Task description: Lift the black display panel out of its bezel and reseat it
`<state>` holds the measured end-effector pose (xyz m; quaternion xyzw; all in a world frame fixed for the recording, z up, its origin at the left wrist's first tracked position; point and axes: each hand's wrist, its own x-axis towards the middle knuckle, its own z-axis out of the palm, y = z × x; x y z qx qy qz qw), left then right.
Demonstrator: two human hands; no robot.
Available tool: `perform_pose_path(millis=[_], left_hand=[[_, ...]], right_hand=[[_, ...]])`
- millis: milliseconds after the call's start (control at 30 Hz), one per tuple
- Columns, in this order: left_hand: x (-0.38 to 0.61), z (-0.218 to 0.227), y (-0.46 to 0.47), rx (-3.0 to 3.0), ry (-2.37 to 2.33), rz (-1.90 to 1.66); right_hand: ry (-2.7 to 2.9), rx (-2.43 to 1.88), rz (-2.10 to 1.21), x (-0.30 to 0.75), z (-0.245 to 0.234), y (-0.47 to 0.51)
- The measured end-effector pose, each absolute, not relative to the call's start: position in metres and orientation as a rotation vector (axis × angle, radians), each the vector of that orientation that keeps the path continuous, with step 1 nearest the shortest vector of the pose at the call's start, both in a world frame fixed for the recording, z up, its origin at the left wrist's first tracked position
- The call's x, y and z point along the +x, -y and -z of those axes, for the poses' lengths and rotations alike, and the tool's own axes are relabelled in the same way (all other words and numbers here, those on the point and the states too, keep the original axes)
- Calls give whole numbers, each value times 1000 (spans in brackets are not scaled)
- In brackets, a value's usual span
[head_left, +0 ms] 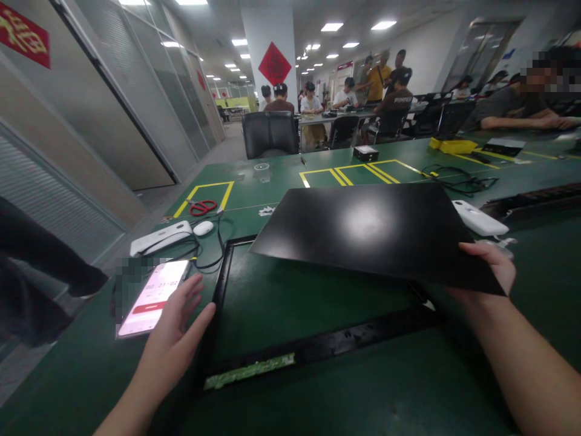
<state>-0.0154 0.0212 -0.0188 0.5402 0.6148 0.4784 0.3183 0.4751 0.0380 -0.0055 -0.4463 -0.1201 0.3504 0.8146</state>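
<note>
My right hand (488, 275) grips the near right corner of a thin black panel (363, 233), thumb on top and fingers beneath. The panel is tilted above a black rectangular frame (331, 342) lying on the green table and hides its far side. A narrow green circuit board (249, 370) lies along the frame's near left part. My left hand (179, 321) is open, fingers apart and holding nothing, by the frame's left side. Just beyond its fingers lies a phone (152, 297) with a lit timer screen, partly covered by that hand.
Red-handled scissors (203, 208), a white mouse (203, 228), a white device with black cables (161, 238) and a clear cup (262, 172) stand at the back left. Another white device (481, 218) lies right of the panel. Several people sit or stand at tables beyond.
</note>
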Motion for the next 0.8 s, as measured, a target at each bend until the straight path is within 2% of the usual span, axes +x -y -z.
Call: perform_pose_path(millis=[133, 267, 567, 800], left_hand=[[-15, 14, -20, 912, -1379, -1329], [-10, 4, -18, 708, -1236, -1239], [-7, -12, -12, 697, -1296, -1115], [-8, -25, -7, 649, -1311, -1339]], right_hand=[[359, -999, -887, 475, 5, -30], [398, -1035, -1015, 466, -6, -22], [467, -1149, -1230, 481, 6, -32], [707, -1392, -1453, 465, 18, -37]])
